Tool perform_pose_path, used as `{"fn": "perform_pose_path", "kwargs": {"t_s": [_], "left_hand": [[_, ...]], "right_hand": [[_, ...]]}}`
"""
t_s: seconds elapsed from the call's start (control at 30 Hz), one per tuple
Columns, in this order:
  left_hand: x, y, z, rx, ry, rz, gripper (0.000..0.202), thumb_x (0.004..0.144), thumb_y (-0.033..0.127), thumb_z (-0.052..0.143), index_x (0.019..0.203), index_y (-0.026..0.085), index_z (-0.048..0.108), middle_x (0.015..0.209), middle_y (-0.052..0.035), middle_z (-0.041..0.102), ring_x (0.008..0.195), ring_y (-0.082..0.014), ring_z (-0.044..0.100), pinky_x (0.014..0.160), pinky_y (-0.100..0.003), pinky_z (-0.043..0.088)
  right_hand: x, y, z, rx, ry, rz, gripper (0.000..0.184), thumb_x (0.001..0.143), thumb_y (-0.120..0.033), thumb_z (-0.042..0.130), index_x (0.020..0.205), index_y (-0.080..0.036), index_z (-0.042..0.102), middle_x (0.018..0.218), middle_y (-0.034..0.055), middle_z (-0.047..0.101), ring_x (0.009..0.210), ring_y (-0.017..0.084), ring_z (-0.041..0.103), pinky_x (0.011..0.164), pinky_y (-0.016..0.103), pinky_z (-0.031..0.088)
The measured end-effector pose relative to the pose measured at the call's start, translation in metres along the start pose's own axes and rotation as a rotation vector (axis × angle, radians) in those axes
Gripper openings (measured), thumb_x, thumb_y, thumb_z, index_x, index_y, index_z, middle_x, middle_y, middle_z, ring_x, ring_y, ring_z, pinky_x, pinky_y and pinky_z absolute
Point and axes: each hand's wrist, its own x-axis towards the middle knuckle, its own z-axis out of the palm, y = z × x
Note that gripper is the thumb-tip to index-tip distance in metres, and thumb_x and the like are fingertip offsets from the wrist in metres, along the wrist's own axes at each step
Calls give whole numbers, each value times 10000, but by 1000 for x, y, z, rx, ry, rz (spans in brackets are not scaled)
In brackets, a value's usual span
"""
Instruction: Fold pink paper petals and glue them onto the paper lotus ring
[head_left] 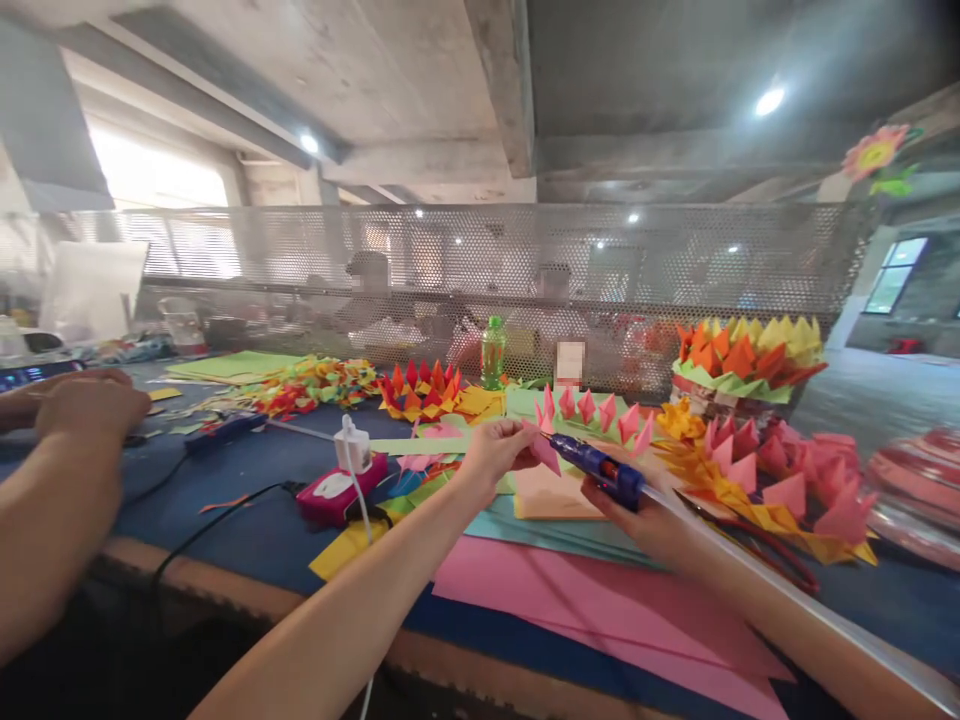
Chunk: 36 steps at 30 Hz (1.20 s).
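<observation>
A folded pink paper piece [550, 456] lies just right of the frame's centre, pinched by the fingers of the left hand [491, 455]. The fingers of the right hand [649, 525] are closed around a purple glue gun [596, 466], its nozzle at the piece's upper edge; whether the two touch cannot be told. Just above stands a row of pink paper points [587, 407]. Below, at lower centre, pink sheets [570, 595] overlap the blue-topped desk [247, 535], with teal sheets [551, 535] above them. Left of centre sits a magenta power strip [322, 497] bearing a white adapter [352, 447]. A green-capped bottle [493, 357] stands above centre; orange and yellow paper points [724, 350] rise at right. At the left edge, a co-worker's hand [94, 402] is blurred, its grasp indiscernible
</observation>
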Motion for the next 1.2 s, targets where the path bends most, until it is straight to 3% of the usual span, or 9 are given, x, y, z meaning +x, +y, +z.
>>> {"fn": "perform_pose_path", "kwargs": {"t_s": [0.17, 0.33, 0.83, 1.2], "left_hand": [[3, 0, -3, -33, 32, -24, 268, 986, 347, 636, 1164, 147, 644, 1126, -74, 681, 936, -192, 685, 811, -381, 600], [-1, 3, 4, -33, 43, -23, 256, 983, 332, 641, 1161, 148, 646, 1125, -72, 682, 934, -189, 685, 808, -377, 601], [-4, 4, 9, -8, 24, -21, 269, 984, 339, 640, 1174, 148, 642, 1135, -75, 679, 944, -195, 685, 816, -386, 600], [-5, 3, 9, -14, -3, 1, 253, 982, 332, 643, 1151, 143, 648, 1102, -68, 686, 915, -185, 688, 799, -373, 602]], "right_hand": [[-14, 10, -4, -98, 37, 32, 253, 901, -500, 639, 896, -248, 658, 775, 14, 658, 711, 221, 614, 659, 334, 475], [-20, 8, -4, -154, 27, 8, 298, 900, -508, 625, 748, -255, 581, 705, 6, 614, 655, 208, 579, 621, 329, 442], [-21, 4, -1, -228, 37, -34, 243, 926, -473, 584, 859, -243, 629, 764, 13, 681, 685, 197, 614, 635, 310, 473], [-20, -1, -2, -213, 25, -54, 277, 918, -466, 590, 753, -247, 553, 661, -27, 588, 597, 168, 561, 576, 284, 436]]}}
